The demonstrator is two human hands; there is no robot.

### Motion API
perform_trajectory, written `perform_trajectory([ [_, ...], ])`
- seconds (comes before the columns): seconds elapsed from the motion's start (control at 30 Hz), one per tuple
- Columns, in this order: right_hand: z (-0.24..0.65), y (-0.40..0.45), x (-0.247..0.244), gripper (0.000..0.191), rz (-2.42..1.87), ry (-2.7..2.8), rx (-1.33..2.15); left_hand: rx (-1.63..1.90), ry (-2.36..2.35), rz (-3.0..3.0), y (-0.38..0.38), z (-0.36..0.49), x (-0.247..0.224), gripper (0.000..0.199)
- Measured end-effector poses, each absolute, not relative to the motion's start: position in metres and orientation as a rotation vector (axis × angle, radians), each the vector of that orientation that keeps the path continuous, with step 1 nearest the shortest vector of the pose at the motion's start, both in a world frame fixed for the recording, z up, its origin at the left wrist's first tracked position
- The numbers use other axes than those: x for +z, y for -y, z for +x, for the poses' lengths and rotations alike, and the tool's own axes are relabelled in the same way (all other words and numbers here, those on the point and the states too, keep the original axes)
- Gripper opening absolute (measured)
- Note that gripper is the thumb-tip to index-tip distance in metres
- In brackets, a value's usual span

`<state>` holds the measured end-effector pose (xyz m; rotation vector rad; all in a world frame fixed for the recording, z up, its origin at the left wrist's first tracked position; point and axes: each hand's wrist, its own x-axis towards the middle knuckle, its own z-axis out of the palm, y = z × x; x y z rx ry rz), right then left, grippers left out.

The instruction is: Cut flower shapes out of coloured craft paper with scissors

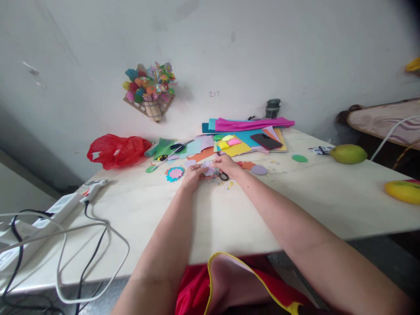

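My left hand [194,175] pinches the left side of a small pale lilac paper flower [207,168] held just over the table. On its other side, my right hand [226,164] has its fingers closed at the flower's edge. Under my right hand lie scissors [223,176], with a dark handle loop showing and the blades hidden. A blue and pink layered paper flower [175,173] rests left of my left hand. To the right are an orange paper flower [246,166] and a lilac paper circle [259,169]. Small paper scraps [230,185] lie scattered below my hands.
Coloured paper sheets [241,148] with a phone [266,141] on them lie at the back. A red plastic bag [114,151] and dark-handled scissors [179,147] are left. A power strip [62,205] with cables occupies the left edge. A green mango [348,154] sits right.
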<state>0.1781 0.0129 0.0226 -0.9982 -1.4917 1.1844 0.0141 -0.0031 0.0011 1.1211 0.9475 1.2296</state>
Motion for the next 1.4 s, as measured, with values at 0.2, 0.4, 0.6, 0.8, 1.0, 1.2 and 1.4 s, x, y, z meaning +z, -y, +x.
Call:
perform_trajectory([
  [0.2,0.181,-0.015,0.022,0.022,-0.893,1.415,1.285,1.240,-0.950,1.094,0.005,0.015,0.002,0.019],
  [0.4,0.184,-0.013,0.025,0.016,-0.970,1.472,1.281,1.223,-0.951,1.091,0.006,0.015,0.003,0.019],
  [0.6,0.182,-0.012,0.023,0.022,-0.990,1.553,1.225,1.230,-0.952,1.143,0.003,0.013,0.000,0.016],
  [0.8,0.173,-0.012,0.023,0.026,-0.992,1.426,1.162,1.289,-0.882,1.151,0.002,0.014,0.000,0.024],
  [1.0,0.169,-0.009,0.023,0.023,-0.969,1.339,1.196,1.268,-0.807,1.163,0.006,0.018,0.004,0.037],
  [1.2,0.170,-0.011,0.022,0.016,-0.979,1.280,1.256,1.250,-0.803,1.224,0.000,0.016,-0.001,0.045],
  [1.4,0.168,-0.012,0.021,0.013,-0.958,1.242,1.260,1.258,-0.800,1.216,-0.005,0.015,-0.008,0.044],
])
